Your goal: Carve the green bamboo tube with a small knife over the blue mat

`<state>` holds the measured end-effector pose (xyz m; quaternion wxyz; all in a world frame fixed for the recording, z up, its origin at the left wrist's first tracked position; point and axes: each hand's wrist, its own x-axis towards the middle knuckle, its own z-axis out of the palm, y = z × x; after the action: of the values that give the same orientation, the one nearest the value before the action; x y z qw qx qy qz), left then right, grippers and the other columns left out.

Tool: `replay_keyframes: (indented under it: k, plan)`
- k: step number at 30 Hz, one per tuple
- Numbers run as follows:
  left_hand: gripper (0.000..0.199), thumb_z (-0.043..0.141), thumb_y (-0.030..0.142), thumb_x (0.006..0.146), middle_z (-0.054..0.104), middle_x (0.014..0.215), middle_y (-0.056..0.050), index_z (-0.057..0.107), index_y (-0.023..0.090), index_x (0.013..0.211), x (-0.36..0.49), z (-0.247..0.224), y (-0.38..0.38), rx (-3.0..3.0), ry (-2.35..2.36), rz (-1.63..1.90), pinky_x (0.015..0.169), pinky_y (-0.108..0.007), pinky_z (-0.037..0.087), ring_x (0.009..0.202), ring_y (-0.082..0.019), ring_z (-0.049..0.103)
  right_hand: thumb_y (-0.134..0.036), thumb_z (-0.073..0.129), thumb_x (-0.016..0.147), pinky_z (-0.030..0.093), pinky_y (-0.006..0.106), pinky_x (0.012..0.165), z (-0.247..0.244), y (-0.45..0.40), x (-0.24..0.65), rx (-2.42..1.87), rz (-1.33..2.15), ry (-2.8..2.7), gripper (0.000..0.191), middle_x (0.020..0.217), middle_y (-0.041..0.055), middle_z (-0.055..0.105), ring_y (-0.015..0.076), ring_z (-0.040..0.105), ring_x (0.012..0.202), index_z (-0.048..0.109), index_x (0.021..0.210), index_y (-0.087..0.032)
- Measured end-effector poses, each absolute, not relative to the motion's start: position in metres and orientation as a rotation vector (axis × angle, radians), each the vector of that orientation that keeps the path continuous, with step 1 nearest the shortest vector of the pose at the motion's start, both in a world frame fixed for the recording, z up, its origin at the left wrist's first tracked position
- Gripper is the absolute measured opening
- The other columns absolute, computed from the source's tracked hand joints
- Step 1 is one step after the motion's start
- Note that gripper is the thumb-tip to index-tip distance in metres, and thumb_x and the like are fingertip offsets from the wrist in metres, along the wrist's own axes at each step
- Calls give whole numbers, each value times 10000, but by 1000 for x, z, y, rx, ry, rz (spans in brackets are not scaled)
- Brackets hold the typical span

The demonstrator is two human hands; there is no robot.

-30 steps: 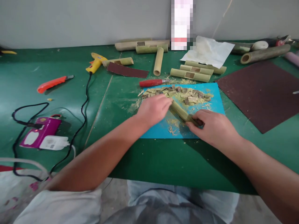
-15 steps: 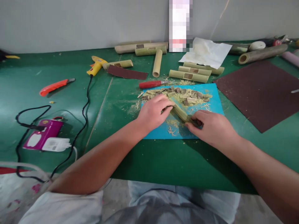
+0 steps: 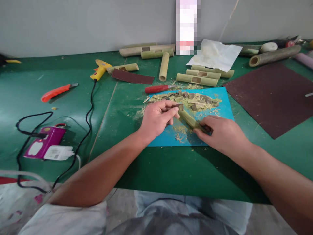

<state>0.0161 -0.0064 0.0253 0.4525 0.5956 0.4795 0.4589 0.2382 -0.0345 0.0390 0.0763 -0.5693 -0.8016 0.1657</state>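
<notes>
Over the blue mat [image 3: 156, 140], my right hand [image 3: 217, 133] is closed around the lower right end of a green bamboo tube [image 3: 187, 118]. The tube lies slantwise, its other end pointing toward my left hand [image 3: 158, 116]. My left hand is closed, pinching a small dark brown piece of sandpaper [image 3: 180, 106] with thumb and fingers, right by the tube's upper end. Whether it touches the tube is hard to see. Bamboo chips [image 3: 199, 105] and green dust lie behind the hands on the mat.
Behind the mat rest a red-handled knife [image 3: 156, 88] and several cut bamboo tubes [image 3: 197, 79]. A large brown sheet [image 3: 269, 98] lies right. At left are an orange utility knife [image 3: 57, 92], a yellow glue gun [image 3: 99, 71] and a purple power block [image 3: 46, 140] with cables.
My left hand has drawn slightly back and turned off the tube's upper end, so the dark piece in its fingers now shows. My right hand keeps its hold in the same place.
</notes>
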Motion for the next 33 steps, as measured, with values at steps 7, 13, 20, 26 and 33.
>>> replay_keyframes:
  k: [7, 13, 20, 26, 33]
  plan:
    - [97, 645, 210, 842, 595, 587, 34, 719, 159, 879, 15, 23, -5, 1504, 1194, 1125, 432, -166, 441, 454, -59, 516, -412, 580, 858, 275, 301, 563, 40, -34, 238, -1711, 509, -2406, 233, 736, 15, 600, 152, 478, 634, 534, 722, -229]
    - [100, 654, 221, 856, 662, 670, 4, 737, 169, 876, 15, 26, -7, 1683, 1245, 1142, 500, -186, 476, 557, -89, 580, -413, 581, 852, 277, 300, 559, 40, -34, 239, -1697, 504, -2402, 228, 741, 23, 616, 156, 495, 636, 553, 721, -228]
    - [123, 657, 209, 903, 744, 959, -33, 732, 189, 999, 10, 28, -12, 2250, 1106, 1228, 703, -232, 555, 733, -102, 646, -420, 578, 849, 270, 300, 556, 38, -35, 239, -1687, 494, -2383, 233, 749, 24, 627, 152, 502, 631, 550, 715, -231]
    - [134, 649, 191, 921, 750, 1005, -39, 725, 188, 1032, 9, 24, -8, 2342, 1100, 1181, 747, -234, 562, 764, -106, 668, -413, 577, 849, 265, 301, 560, 39, -35, 239, -1695, 503, -2385, 233, 746, 18, 608, 150, 482, 630, 530, 711, -231]
    - [127, 635, 214, 917, 759, 859, -25, 757, 194, 945, 11, 22, -2, 2130, 1364, 1111, 714, -240, 562, 748, -130, 688, -419, 581, 853, 255, 304, 552, 39, -35, 239, -1680, 461, -2390, 252, 705, 12, 572, 152, 477, 624, 515, 694, -234]
